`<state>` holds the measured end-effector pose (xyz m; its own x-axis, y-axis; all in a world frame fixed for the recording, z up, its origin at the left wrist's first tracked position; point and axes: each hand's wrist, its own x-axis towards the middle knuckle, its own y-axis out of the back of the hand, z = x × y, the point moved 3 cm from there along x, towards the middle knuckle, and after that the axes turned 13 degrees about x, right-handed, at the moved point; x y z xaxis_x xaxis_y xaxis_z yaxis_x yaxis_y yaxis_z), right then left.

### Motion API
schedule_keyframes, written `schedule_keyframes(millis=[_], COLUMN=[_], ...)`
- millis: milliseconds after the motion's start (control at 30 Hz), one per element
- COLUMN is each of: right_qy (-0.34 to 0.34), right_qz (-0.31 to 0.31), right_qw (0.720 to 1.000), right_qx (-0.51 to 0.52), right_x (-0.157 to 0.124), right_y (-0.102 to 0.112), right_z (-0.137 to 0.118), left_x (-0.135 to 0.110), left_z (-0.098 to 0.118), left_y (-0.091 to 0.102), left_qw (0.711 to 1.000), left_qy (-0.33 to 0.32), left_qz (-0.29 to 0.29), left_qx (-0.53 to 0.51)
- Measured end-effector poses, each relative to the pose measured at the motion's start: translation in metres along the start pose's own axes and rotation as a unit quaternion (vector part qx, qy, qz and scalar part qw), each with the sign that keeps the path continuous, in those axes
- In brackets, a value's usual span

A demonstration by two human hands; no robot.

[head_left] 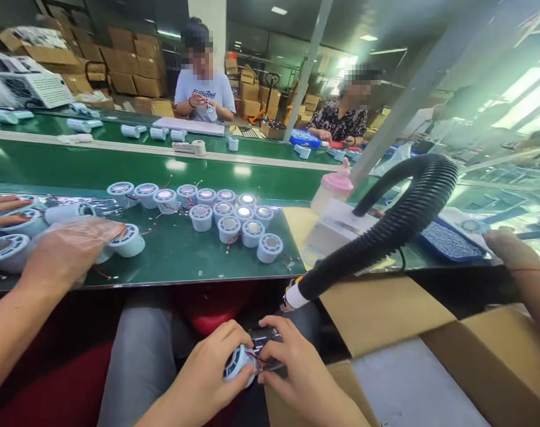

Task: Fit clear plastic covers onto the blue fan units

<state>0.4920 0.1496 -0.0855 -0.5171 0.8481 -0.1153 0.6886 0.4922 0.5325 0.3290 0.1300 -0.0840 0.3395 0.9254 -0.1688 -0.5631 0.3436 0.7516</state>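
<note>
My left hand (pixel 210 367) is closed round a light blue round housing (pixel 238 363) with a slotted rim, held low over my lap. My right hand (pixel 299 362) grips a clear, shiny cylindrical part (pixel 265 335) right beside the housing. Thin red and dark wires show between the two parts; whether the parts are joined is hidden by my fingers. Above my right hand hangs the white nozzle (pixel 297 296) of a black corrugated hose (pixel 377 219). Similar light blue housings (pixel 229 228) with wires stand in a group on the green bench (pixel 199 267).
A co-worker's gloved hand (pixel 63 246) rests by more housings at left; another person's hand (pixel 513 246) is at right. An open cardboard box (pixel 394 314) stands beside my right arm. A pink-lidded bottle (pixel 334 187) and blue tray (pixel 452 240) sit on the bench. Two people work opposite.
</note>
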Motion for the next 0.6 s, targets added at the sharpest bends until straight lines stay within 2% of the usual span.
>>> schedule_keyframes(millis=[100,267,367,467,533,600], right_qy=[-0.02,-0.049,-0.01,0.059,0.105,0.138], right_qz=[0.002,0.04,0.058,0.064,0.08,0.102], right_qw=[0.999,0.992,0.996,0.996,0.991,0.984], right_qx=[0.047,0.108,0.065,0.021,-0.007,-0.044], right_x=[-0.005,-0.008,-0.008,-0.006,-0.005,-0.002], right_y=[0.001,-0.001,-0.002,-0.003,-0.006,-0.011], right_z=[-0.007,-0.005,-0.006,-0.005,-0.002,0.005], left_x=[0.004,0.003,0.004,0.0,-0.006,-0.006], left_z=[-0.002,-0.002,-0.003,-0.015,-0.03,-0.048], left_y=[0.011,0.016,0.016,0.011,0.007,0.002], left_qw=[0.999,0.998,0.998,0.998,0.996,0.991], left_qy=[-0.008,0.005,0.01,0.007,0.008,0.019], left_qz=[0.006,0.032,0.03,0.037,0.061,0.114], left_qx=[-0.034,-0.046,-0.054,-0.054,-0.057,-0.068])
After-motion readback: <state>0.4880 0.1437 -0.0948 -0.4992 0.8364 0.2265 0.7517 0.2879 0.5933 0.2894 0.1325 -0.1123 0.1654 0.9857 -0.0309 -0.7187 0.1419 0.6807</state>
